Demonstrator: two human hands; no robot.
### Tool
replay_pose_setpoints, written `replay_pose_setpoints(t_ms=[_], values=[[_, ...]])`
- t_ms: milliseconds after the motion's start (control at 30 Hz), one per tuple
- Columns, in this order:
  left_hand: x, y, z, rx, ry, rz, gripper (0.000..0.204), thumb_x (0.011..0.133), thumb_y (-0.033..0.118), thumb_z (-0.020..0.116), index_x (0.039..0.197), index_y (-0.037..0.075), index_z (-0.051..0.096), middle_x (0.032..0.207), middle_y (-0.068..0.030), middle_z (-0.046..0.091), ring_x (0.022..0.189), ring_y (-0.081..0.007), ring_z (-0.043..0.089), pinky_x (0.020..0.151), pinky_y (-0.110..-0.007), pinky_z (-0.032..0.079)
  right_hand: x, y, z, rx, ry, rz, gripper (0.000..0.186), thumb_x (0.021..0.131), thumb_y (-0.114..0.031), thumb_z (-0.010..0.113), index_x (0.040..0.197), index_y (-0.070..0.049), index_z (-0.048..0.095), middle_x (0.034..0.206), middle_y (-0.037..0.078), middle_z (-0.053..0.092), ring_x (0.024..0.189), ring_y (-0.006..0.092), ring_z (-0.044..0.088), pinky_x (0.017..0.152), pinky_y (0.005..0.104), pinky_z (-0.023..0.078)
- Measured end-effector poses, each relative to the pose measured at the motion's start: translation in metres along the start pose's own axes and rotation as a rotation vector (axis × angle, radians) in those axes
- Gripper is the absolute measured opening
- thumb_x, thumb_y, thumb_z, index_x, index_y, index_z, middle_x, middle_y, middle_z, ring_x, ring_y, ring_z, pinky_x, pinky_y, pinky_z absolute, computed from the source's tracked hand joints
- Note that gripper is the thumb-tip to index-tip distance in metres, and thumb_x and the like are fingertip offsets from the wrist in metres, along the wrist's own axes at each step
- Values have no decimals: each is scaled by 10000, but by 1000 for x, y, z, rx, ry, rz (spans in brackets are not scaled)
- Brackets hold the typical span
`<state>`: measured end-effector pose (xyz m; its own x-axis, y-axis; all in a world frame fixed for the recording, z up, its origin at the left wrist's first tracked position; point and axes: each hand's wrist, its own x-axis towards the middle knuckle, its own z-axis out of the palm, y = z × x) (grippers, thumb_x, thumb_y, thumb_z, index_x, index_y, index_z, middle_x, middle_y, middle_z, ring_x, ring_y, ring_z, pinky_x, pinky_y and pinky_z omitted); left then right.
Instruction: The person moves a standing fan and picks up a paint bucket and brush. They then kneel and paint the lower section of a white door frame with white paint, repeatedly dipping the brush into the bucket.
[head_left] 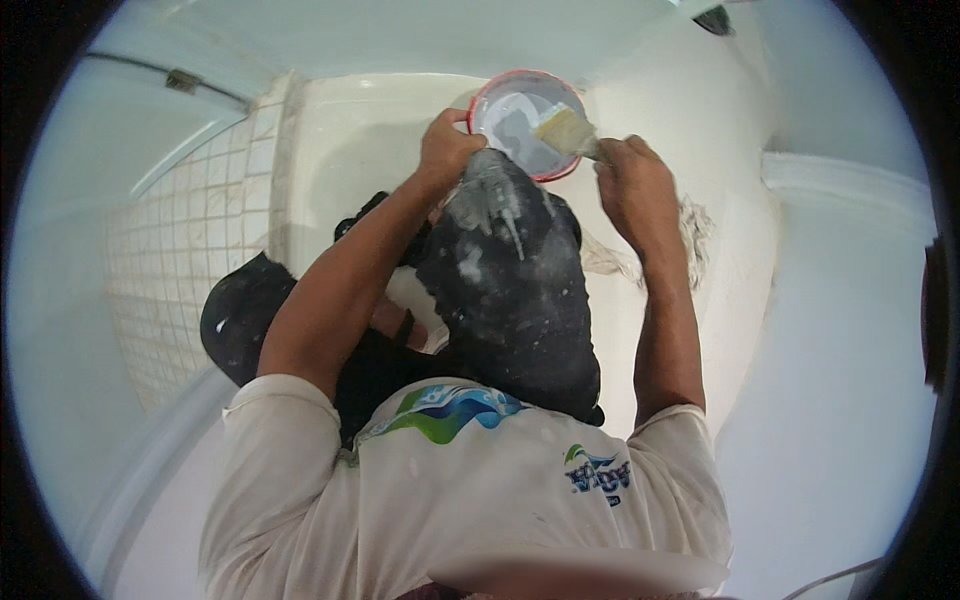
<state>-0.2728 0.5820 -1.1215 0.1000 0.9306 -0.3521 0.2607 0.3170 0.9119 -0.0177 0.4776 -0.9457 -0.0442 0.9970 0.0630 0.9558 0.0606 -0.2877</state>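
A round bucket (573, 172) with a red rim stands at the far middle, holding white and grey wet material like paint. My left hand (447, 148) is closed on the bucket's near left rim. In my right hand (636, 185) is a wide paintbrush (568, 132) with pale yellowish bristles, gripped by its handle. Its bristle end lies over the right side of the bucket's opening, and whether it touches the wet material I cannot tell. My bent knee (500, 215), in dark trousers smeared white, is right below the bucket.
A cream shower tray or tub floor (340, 120) lies under the bucket. Left of it is a white tiled floor (220, 190) beyond a raised edge. A crumpled pale cloth (697, 235) lies beside my right forearm. Pale walls (850, 300) close in around, and a metal fitting (183, 80) sits upper left.
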Motion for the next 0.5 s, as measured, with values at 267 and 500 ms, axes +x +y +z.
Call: replay_pose_setpoints(t_ms=[267,500], values=[[31,-10,118,185,-289,41,563,856,37,752,1401,-43,635,948,-201,774,798,-279,810,714,-403,670,23,90,129,-246,-264,241,274,970,-93,573,1056,53,788,1049,300,762,965,467,777,884,553,633],[31,-1,125,163,-369,80,491,876,49,759,1349,-5,636,952,-191,771,794,-276,811,734,-384,674,37,120,161,-165,-374,336,319,1005,-136,544,1077,39,801,1083,321,772,995,454,790,895,552,635]])
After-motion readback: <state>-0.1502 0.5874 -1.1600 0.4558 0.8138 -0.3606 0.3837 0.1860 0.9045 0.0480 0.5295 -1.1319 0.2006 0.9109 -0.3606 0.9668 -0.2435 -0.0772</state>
